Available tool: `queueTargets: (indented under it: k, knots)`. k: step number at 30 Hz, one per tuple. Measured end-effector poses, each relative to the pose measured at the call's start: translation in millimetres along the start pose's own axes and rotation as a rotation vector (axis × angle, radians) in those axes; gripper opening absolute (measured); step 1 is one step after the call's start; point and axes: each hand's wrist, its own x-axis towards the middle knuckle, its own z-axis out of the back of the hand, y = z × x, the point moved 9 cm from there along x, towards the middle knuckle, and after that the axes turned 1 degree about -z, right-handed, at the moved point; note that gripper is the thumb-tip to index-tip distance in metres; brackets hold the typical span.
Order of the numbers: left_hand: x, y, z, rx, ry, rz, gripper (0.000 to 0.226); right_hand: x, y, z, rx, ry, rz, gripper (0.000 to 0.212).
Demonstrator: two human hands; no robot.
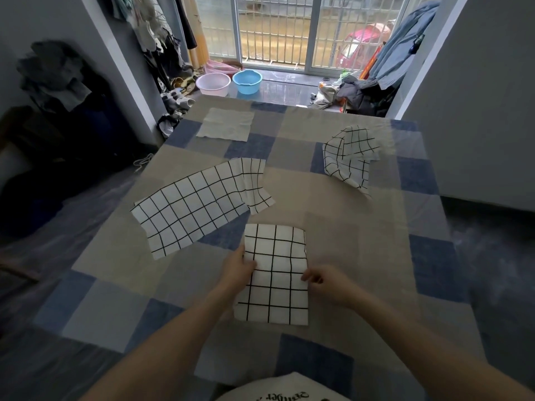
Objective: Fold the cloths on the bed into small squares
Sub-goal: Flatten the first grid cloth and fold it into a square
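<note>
We were mid-fold on the grid-patterned cloth (273, 273), left hand (237, 270) and right hand (324, 282) pinching its side edges; halving it came next, we judged.

Folded cloth (275, 273) nearest; long cloth (199, 202) behind-left; crumpled cloth (348, 157), perhaps half-folded, far-right.

Bed cover (333, 227): patchwork of large blocks in beige, grey, pale blue and dark denim blue. Cloths on it: near centre, a folded cloth (275, 273), white with a black grid of thin lines; left of centre, a spread cloth (197, 206) in the same white with black grid; far right, a crumpled cloth (350, 154) of that pattern too; far left, a plain cloth (225, 123), pale greyish beige with no pattern. Beyond the bed, on the floor: a pale pink basin (212, 83) and, to its right, a light blue basin (247, 81).
</note>
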Motion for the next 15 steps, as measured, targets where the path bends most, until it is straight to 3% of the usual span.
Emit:
queueTargets:
  k: [7,11,13,15]
  knots:
    - [14.2,-7.5,-4.9,0.154,-0.008,-0.040,0.036,6.7,15.2,6.6,-0.072,-0.089,0.099,0.024]
    - [15.4,-13.7,-3.0,0.241,-0.023,-0.115,0.037,24.6,11.6,32.9,0.060,-0.326,0.089,0.023]
    - [15.0,-12.7,-3.0,0.246,-0.020,-0.138,0.042,36.2,7.8,51.0,0.128,-0.389,0.041,0.031]
    - [17.1,-10.1,-3.1,0.241,-0.015,-0.137,0.044,53.1,4.3,60.1,0.153,-0.331,-0.013,0.043]
